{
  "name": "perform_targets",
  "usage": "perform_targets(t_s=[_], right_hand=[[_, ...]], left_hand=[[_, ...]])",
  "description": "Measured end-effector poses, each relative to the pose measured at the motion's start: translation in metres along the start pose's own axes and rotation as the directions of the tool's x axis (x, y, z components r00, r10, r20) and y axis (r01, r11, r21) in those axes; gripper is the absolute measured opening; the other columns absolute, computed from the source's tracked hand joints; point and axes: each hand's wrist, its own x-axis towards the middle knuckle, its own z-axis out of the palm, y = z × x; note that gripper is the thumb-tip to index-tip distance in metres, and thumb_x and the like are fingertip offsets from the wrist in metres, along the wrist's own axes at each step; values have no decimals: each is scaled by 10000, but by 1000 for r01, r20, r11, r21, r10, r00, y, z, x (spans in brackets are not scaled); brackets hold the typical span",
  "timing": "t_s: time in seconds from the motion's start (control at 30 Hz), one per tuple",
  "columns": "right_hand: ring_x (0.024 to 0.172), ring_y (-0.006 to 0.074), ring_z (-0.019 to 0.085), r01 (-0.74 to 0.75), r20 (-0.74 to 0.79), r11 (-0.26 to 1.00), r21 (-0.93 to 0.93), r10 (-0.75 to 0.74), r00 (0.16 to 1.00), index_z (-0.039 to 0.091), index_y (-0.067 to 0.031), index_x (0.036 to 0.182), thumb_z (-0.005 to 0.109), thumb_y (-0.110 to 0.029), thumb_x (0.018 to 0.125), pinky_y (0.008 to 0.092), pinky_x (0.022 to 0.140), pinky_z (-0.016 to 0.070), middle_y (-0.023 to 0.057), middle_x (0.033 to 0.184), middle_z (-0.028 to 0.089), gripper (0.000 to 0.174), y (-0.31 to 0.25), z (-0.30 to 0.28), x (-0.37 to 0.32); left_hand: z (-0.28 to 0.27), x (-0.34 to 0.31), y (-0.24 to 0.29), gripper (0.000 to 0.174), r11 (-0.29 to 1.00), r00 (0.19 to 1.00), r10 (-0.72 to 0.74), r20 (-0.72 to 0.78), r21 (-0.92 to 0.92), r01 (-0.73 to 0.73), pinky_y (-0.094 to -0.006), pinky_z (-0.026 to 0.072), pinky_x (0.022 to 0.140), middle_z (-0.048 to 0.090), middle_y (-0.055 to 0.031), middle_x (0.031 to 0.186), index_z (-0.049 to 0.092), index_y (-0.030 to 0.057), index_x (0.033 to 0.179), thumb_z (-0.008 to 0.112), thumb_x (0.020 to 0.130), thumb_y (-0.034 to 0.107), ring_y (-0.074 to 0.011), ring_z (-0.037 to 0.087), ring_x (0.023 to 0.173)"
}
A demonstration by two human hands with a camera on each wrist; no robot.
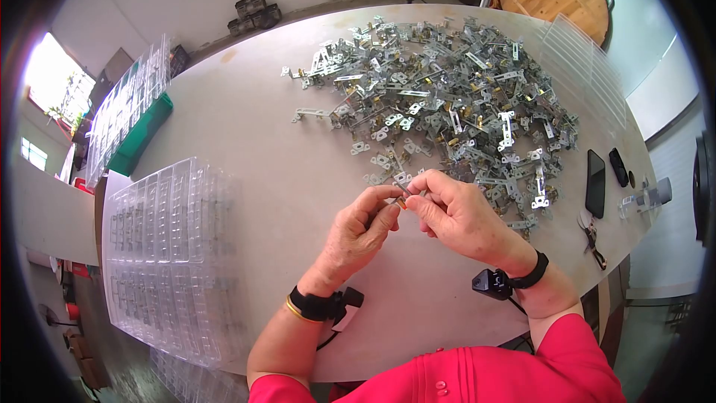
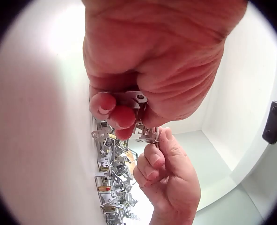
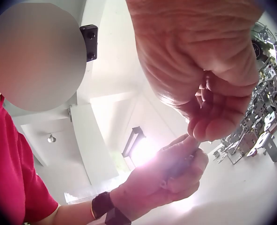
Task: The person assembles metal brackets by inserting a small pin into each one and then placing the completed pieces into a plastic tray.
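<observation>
- Small metal bracket (image 1: 403,198) pinched from both sides, held in the air just over the bench (image 1: 261,127), at the near edge of the parts pile.
- Silver stamped piece with a round hole, per left wrist view; brass-coloured bit visible at the pinch from the head view.
- Left grip (image 1: 359,233) curled, thumb and fingertips (image 2: 103,104) clamped on one end of the bracket.
- Right grip (image 1: 462,216) also curled, pinching the other end with thumb and forefinger; remaining fingers tucked in.
- Both grips touching each other at the bracket, wrists well apart.
- Black wrist camera strapped on each forearm, cable trailing back toward the red sleeves.
- Just beyond the grips: large loose pile of metal brackets (image 1: 447,89), spread over the far half of the bench.
- Left of the left grip: stack of clear plastic blister trays (image 1: 164,254), overhanging the bench edge.
- Further left: second tray stack (image 1: 123,112) leaning on a green bin (image 1: 143,133).
- Right of the pile: dark phone (image 1: 595,183) lying flat, pliers (image 1: 593,237) near it at the bench edge.
- More clear trays (image 1: 589,67) at the far right edge.
</observation>
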Motion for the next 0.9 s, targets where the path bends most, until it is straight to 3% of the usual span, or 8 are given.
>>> perform_targets(t_s=[0.1, 0.2, 0.27, 0.4, 0.47, 0.5, 0.6, 0.9], right_hand=[[567, 124, 556, 23, -2, 983, -184, -24, 1000, 640, -37, 1027, 622, -151, 997, 305, 548, 447, 73, 708, 651, 120, -1, -4, 0], [583, 115, 546, 36, -15, 987, -157, -39, 999, 653, -51, 988, 624, -131, 993, 300, 552, 447, 42, 717, 646, 85, -1, -4, -1], [588, 108, 542, 84, -63, 992, -92, -90, 994, 650, -50, 987, 631, -122, 989, 292, 549, 438, 35, 720, 638, 74, 5, -1, 1], [608, 76, 524, 243, -253, 965, -100, -261, 931, 638, -49, 988, 648, -100, 981, 266, 549, 422, 17, 722, 596, 53, 9, -2, 4], [610, 67, 514, 154, -233, 988, -18, -154, 960, 633, -49, 989, 646, -103, 985, 262, 547, 417, 8, 710, 582, 56, 2, -6, 2], [612, 59, 503, 60, -204, 996, 63, -46, 978, 628, -49, 990, 644, -106, 989, 259, 544, 413, -1, 698, 569, 60, 0, -8, 1], [609, 50, 488, -25, -122, 997, 72, 34, 992, 617, -49, 994, 639, -102, 993, 257, 541, 408, -2, 669, 537, 57, 0, -5, 0], [570, 136, 537, 65, -97, 987, -148, -79, 992, 619, -40, 1004, 640, -116, 984, 310, 555, 445, 73, 686, 621, 82, 5, -2, 1]], left_hand=[[1, 0, -1, 227, 999, 1000, 21, 5, 28, -21, -189, 410, 532, 611, 15, 813, 588, 58, 1262, 562, 1042, 108, -21, 491, 610], [2, -1, -3, 234, 997, 1000, 22, 15, 78, -23, -192, 414, 535, 610, 15, 812, 584, 56, 1265, 569, 1038, 107, -22, 494, 616], [2, 1, -8, 242, 982, 987, 137, 81, 117, -146, -192, 416, 538, 610, 16, 810, 577, 44, 1269, 572, 1039, 120, -28, 498, 618], [0, -1, 6, 244, 998, 995, -12, 98, -56, 18, -191, 404, 523, 611, -2, 802, 572, 38, 1268, 560, 1054, 155, -42, 498, 594], [-6, 0, 9, 234, 952, 993, -113, 21, -284, 114, -199, 374, 477, 619, -41, 791, 557, 49, 1245, 537, 1070, 204, -62, 481, 529], [-9, 0, 9, 234, 953, 994, -112, 22, -283, 113, -199, 374, 477, 619, -41, 791, 557, 49, 1245, 537, 1070, 204, -62, 481, 529], [-13, 2, 5, 203, 874, 983, -170, -64, -472, 120, -217, 334, 418, 626, -85, 775, 519, 71, 1197, 512, 1079, 236, -86, 439, 443], [-12, 1, 3, 211, 871, 990, -140, -36, -480, 105, -215, 348, 437, 619, -75, 771, 506, 62, 1193, 515, 1078, 238, -85, 450, 466]])
